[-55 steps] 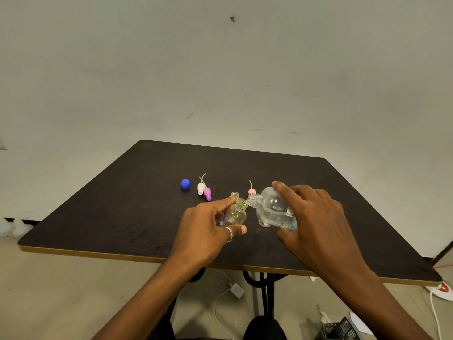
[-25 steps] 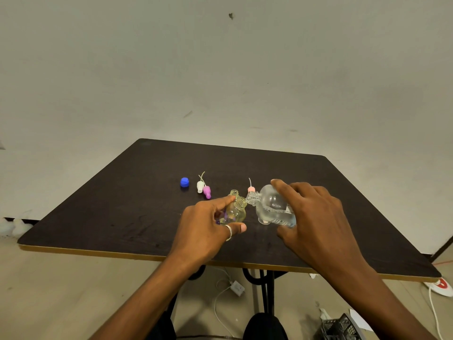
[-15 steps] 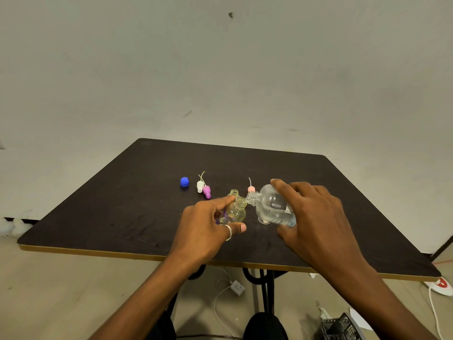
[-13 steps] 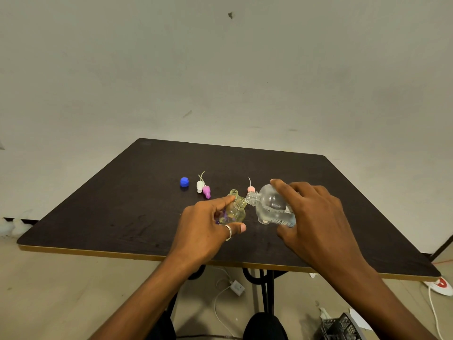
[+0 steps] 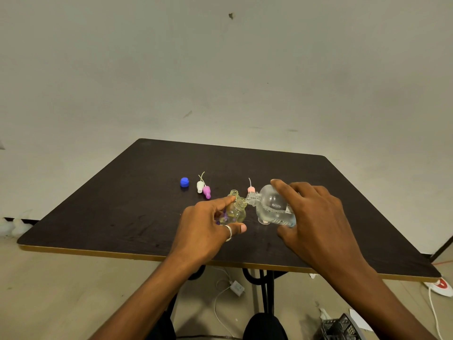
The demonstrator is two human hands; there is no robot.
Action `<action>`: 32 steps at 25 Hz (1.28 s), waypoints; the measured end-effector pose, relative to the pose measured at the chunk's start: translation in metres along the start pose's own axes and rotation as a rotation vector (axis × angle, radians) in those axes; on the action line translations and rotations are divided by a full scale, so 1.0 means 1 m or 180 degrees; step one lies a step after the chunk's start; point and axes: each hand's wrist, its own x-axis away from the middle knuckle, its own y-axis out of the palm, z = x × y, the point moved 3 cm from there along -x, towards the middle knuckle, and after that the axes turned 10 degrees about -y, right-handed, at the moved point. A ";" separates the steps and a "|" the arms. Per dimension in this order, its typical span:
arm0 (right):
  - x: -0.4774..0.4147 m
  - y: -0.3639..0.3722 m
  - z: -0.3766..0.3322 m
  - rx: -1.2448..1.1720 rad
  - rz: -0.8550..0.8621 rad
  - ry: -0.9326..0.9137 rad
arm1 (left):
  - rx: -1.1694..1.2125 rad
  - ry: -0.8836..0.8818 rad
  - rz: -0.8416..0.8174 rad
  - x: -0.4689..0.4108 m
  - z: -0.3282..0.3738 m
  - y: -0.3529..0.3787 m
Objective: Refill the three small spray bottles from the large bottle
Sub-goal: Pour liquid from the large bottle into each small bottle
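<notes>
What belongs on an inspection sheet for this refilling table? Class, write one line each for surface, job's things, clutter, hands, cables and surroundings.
Surface: dark square tabletop, scuffed.
Job's things: large clear plastic bottle tilted, mouth at the neck of the small yellowish clear bottle; second small bottle open behind it; blue screw cap, white spray head, purple spray head and pink spray head loose on the tabletop.
Clutter: black mesh basket on the floor.
Hands: left hand grips the yellowish bottle; right hand grips the large bottle.
Cables: white cable with plug under the table.
Surroundings: plain pale wall.
</notes>
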 end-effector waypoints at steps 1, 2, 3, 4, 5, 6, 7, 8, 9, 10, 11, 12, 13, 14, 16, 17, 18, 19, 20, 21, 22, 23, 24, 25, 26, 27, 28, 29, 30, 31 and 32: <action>0.000 0.000 0.000 -0.0002 0.0004 -0.0002 | 0.0007 -0.0001 -0.0003 0.000 0.000 0.000; 0.000 0.000 0.000 -0.0001 0.0004 -0.0005 | 0.0013 -0.0001 -0.0003 0.000 0.000 0.000; 0.000 0.000 0.000 0.0002 0.0003 -0.0008 | 0.0013 -0.0001 -0.0003 0.000 -0.001 0.000; 0.000 0.000 0.000 0.0005 0.0002 -0.0010 | 0.0008 0.0002 -0.0004 0.000 0.000 0.000; 0.000 0.000 0.000 0.0011 -0.0002 -0.0009 | 0.0003 0.0003 -0.0004 0.001 0.000 0.001; 0.000 0.000 0.000 0.0013 -0.0010 -0.0006 | 0.0000 0.0005 -0.0002 0.001 -0.001 0.001; 0.000 0.000 0.000 0.0012 -0.0019 -0.0002 | -0.0001 0.0002 -0.0001 0.001 -0.001 0.001; 0.000 0.000 0.000 0.0010 -0.0025 0.0000 | 0.0001 -0.0001 -0.0001 0.000 -0.001 0.001; 0.000 0.000 0.000 0.0007 -0.0028 0.0002 | -0.0002 -0.0004 -0.0003 0.000 -0.001 0.001; 0.000 0.000 0.000 -0.0001 -0.0029 0.0004 | -0.0014 -0.0005 -0.0005 0.000 -0.001 0.001; 0.000 0.000 0.000 -0.0008 -0.0026 0.0007 | -0.0033 -0.0003 -0.0005 0.000 -0.001 0.001; 0.000 0.000 0.000 -0.0005 -0.0024 0.0006 | -0.0044 0.0000 -0.0002 0.000 -0.001 0.001; 0.000 -0.001 0.000 0.0010 -0.0023 0.0003 | -0.0043 -0.0002 0.0002 0.000 -0.001 0.001; 0.000 -0.001 0.000 0.0015 -0.0027 0.0000 | -0.0044 -0.0009 0.0004 0.000 -0.001 0.001; 0.000 -0.001 -0.001 -0.0015 -0.0035 -0.0001 | -0.0072 -0.0006 -0.0002 0.000 -0.001 0.001; 0.000 -0.001 -0.001 -0.0024 -0.0039 -0.0001 | -0.0075 0.0000 -0.0005 -0.001 -0.001 0.001; 0.000 -0.001 -0.001 -0.0024 -0.0046 0.0001 | -0.0067 0.0004 -0.0006 -0.001 -0.001 0.001; 0.000 -0.001 -0.001 -0.0022 -0.0051 0.0003 | -0.0056 0.0005 -0.0004 -0.001 -0.001 0.001; 0.000 -0.001 -0.001 -0.0022 -0.0049 0.0004 | -0.0049 0.0005 0.0000 -0.001 -0.001 0.001; 0.000 -0.001 -0.001 -0.0023 -0.0038 0.0008 | -0.0048 0.0002 0.0003 0.000 -0.001 0.000; 0.000 -0.002 -0.001 -0.0024 -0.0031 0.0012 | -0.0049 -0.0002 0.0004 0.000 -0.002 0.000; 0.000 -0.002 -0.002 -0.0021 -0.0033 0.0014 | -0.0048 -0.0004 0.0001 0.001 -0.002 0.000; 0.000 -0.002 -0.002 -0.0013 -0.0038 0.0011 | -0.0044 -0.0003 -0.0002 0.001 -0.002 0.000; 0.000 -0.002 -0.002 -0.0001 -0.0041 0.0003 | -0.0038 0.0000 -0.0004 0.001 -0.002 0.000; 0.000 -0.002 -0.002 0.0010 -0.0048 -0.0004 | -0.0033 -0.0001 -0.0006 0.001 -0.001 0.000; 0.000 -0.002 -0.001 0.0015 -0.0058 -0.0004 | -0.0029 -0.0006 -0.0012 0.001 -0.001 0.000; -0.001 -0.002 -0.002 0.0009 -0.0067 0.0000 | -0.0025 -0.0010 -0.0019 0.001 -0.001 0.000; -0.001 -0.002 -0.002 0.0002 -0.0074 0.0007 | -0.0026 -0.0011 -0.0022 0.000 -0.001 0.000; -0.001 -0.002 -0.002 0.0002 -0.0081 0.0009 | -0.0030 -0.0006 -0.0020 0.000 -0.001 0.000; -0.001 -0.001 -0.002 0.0010 -0.0088 0.0010 | -0.0028 -0.0003 -0.0015 0.000 -0.001 0.000; -0.001 -0.001 -0.002 0.0016 -0.0087 0.0010 | -0.0019 -0.0002 -0.0011 0.001 -0.001 0.001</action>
